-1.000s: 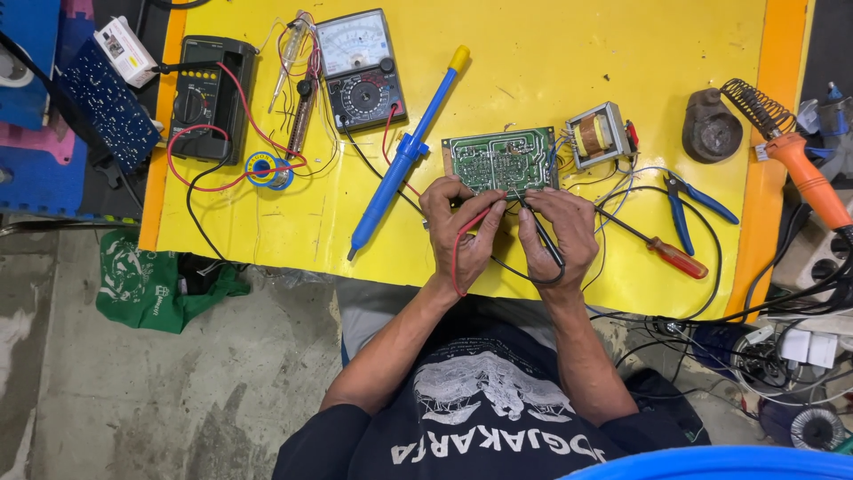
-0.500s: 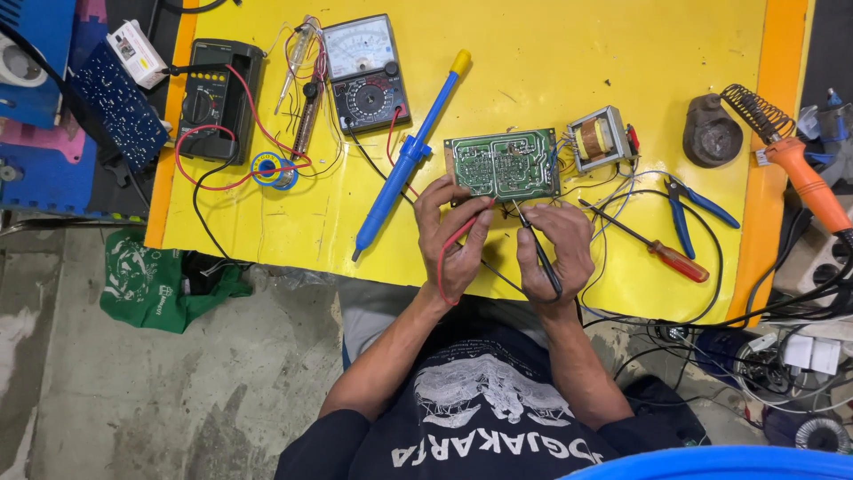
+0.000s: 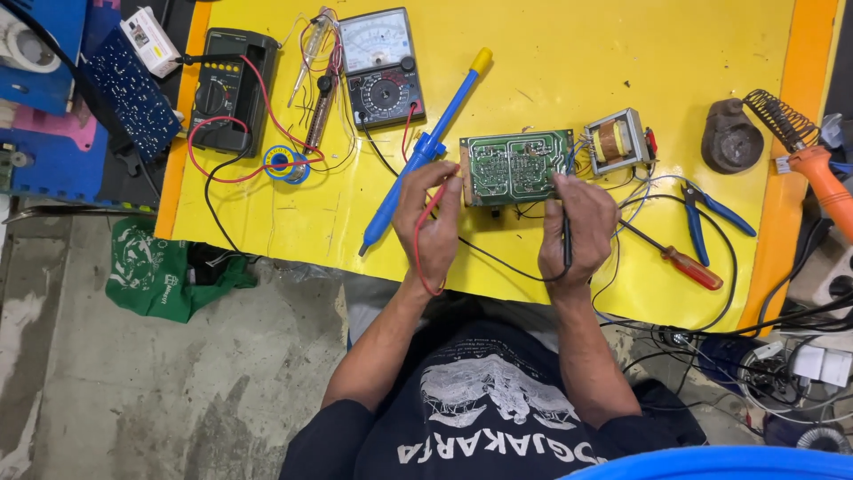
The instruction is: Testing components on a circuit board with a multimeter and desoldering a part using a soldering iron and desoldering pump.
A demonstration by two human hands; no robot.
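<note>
Spreading apart since a second ago: left hand [image 3: 431, 222] pinches red probe [image 3: 426, 218], right hand [image 3: 573, 222] black probe [image 3: 566, 244], at opposite circuit board [image 3: 517, 166] edges.

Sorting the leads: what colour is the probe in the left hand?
Red probe, in the left hand; head view.

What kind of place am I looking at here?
Probably an electronics repair bench: a green circuit board lies on the yellow table, with two multimeters and a soldering iron stand beside it.
</note>
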